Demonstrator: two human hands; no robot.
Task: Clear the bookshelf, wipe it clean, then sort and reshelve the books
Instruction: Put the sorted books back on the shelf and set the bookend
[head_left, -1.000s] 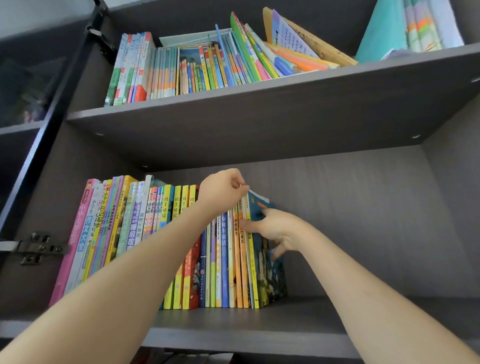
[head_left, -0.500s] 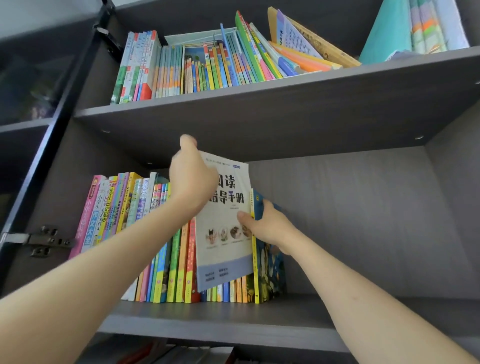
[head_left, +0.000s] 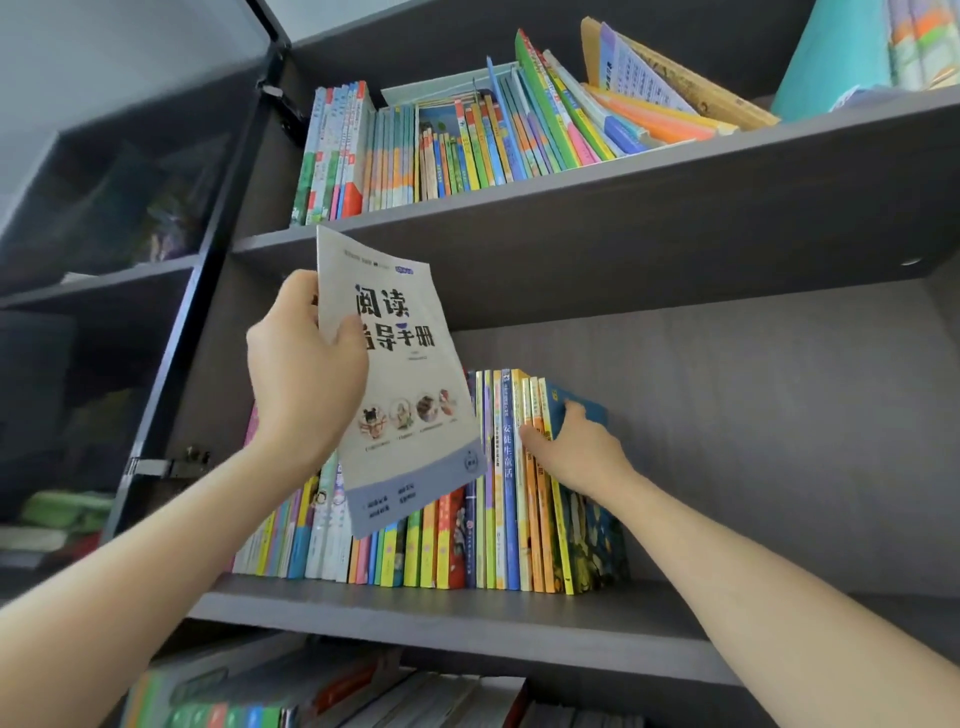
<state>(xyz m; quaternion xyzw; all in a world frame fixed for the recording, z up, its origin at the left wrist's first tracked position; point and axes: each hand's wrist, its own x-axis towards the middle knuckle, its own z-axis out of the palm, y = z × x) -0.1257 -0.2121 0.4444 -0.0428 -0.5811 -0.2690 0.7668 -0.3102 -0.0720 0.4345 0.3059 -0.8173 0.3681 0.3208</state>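
Shelf boards (head_left: 467, 618): dark grey wood-look board, matt, with a fine straight grain and smooth front edges.
Back panel (head_left: 753, 415): the same grey wood-grain finish, matt, paler where the light falls.
Booklet (head_left: 400, 374): thin paper with a soft, slightly bent cover; pale, smooth, low sheen.
Lower books (head_left: 498, 519): paper and card spines, brightly printed, smooth, lightly glossy.
Upper books (head_left: 441, 150): thin paper covers, smooth; one leaning brownish cover looks like matt card.
Door (head_left: 119, 208): dark tinted glass, glossy and reflective, in a smooth black frame whose material cannot be told.
Hinge (head_left: 171, 464): bare silvery metal, dull shine.
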